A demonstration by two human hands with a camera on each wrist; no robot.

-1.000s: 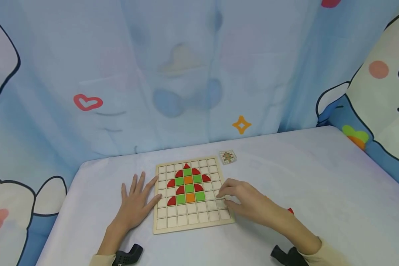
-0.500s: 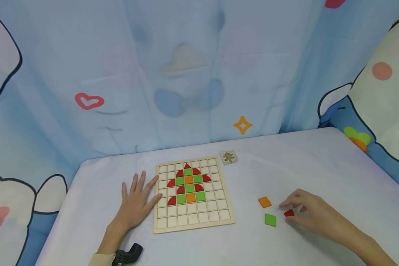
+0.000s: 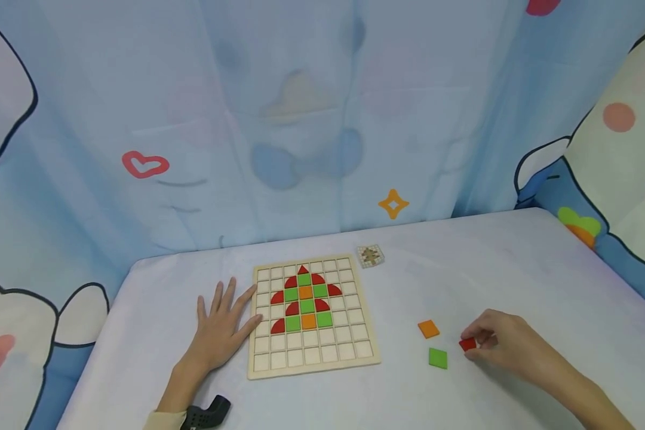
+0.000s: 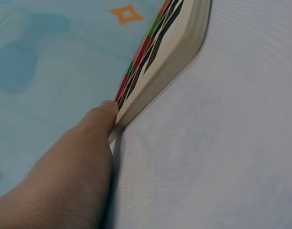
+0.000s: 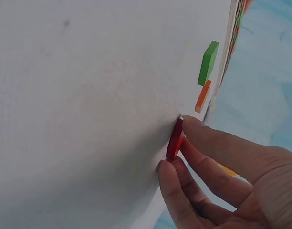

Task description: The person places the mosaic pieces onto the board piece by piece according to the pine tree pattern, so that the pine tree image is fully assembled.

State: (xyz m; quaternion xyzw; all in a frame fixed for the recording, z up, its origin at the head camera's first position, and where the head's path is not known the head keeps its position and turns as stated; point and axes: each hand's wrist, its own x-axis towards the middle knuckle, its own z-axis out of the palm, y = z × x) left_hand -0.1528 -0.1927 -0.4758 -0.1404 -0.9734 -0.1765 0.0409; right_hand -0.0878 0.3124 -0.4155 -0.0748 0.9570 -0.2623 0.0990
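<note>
My right hand [image 3: 507,346] is at the right of the table, pinching a small red tile [image 3: 467,344] low over the white cloth. In the right wrist view, thumb and fingers are at opposite ends of the red tile [image 5: 174,139], which stands on edge to the camera. My left hand [image 3: 217,328] lies with spread fingers at the left edge of a wooden grid board [image 3: 314,369]; its thumb and index finger touch the frame. Red, green and orange tiles form a tree-like pattern in the board's squares. In the left wrist view, the thumb [image 4: 88,143] meets the board's edge [image 4: 160,76].
An orange tile [image 3: 428,328] and a green tile [image 3: 438,358] lie loose between the board and my right hand. A small pattern card [image 3: 370,255] sits by the board's upper right corner. Behind the table [image 3: 516,263] hangs a blue printed curtain [image 3: 220,119].
My right hand has left the board's right edge, moved right to the loose tiles and taken hold of the red one. The left hand has stayed in place.
</note>
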